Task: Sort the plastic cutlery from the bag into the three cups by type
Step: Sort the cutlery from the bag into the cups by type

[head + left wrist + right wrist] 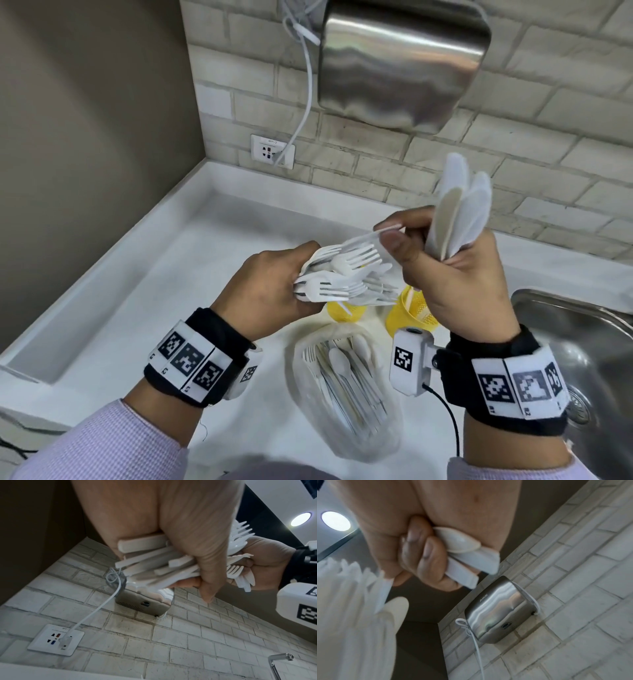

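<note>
Nearest me, the bag lies open on the counter between my wrists, with spoons and forks still inside, so sorting is, I judge, well short of done. Just beyond it stand two yellow cups; a third I cannot make out. Above them my left hand has its fingers curled tight round a mixed bundle of cutlery, fork heads fanned toward the right; I hold it there as a reserve to pick from. My right hand does double duty: the lower fingers are folded against the palm, clamping a sheaf of handles that stands upright, presumably one type already gathered, while thumb and forefinger pinch the end of a single piece being drawn out of the left bundle. Farther off are the sink, the wall socket and the steel hand dryer on the brick wall.
</note>
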`<state>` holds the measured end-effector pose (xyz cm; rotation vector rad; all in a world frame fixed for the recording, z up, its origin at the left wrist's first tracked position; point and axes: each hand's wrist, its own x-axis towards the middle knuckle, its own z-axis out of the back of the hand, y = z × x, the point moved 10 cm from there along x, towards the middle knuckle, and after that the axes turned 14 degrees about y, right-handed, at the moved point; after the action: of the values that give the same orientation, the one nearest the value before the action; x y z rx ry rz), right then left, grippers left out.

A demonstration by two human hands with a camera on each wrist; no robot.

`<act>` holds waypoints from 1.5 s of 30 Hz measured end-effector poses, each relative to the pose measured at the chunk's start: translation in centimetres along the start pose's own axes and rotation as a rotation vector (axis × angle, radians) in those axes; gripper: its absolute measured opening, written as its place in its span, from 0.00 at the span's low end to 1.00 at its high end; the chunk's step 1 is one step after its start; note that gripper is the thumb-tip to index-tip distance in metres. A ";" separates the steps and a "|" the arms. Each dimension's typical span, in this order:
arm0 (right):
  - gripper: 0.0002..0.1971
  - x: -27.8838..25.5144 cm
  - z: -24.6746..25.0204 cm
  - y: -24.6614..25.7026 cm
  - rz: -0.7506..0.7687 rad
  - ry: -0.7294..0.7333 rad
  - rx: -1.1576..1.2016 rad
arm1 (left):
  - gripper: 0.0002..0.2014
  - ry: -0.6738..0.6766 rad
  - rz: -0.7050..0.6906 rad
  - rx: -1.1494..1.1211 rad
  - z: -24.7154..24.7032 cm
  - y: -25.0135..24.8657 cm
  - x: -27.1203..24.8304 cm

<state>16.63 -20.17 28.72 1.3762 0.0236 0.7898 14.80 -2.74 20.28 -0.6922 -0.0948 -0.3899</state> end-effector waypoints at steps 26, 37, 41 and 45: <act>0.13 -3.1 4.3 -8.7 -0.108 -0.642 1.140 | 0.06 0.121 0.014 -0.855 -2.3 -1.1 -0.9; 0.10 -2.8 2.3 -9.5 -0.160 -0.611 1.167 | 0.09 0.247 -0.189 -1.087 -3.0 -3.5 -0.8; 0.14 -2.3 1.7 -8.2 -0.126 -0.544 1.067 | 0.13 0.248 -0.193 -1.107 -3.2 -3.6 -0.9; 0.11 -1.8 0.8 -5.9 -0.108 -0.456 0.862 | 0.14 0.265 -0.189 -1.105 -3.4 -3.5 -0.8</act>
<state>18.47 -21.71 23.00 2.3267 0.0883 0.3494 12.61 -7.10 19.57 -1.7165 0.3393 -0.7181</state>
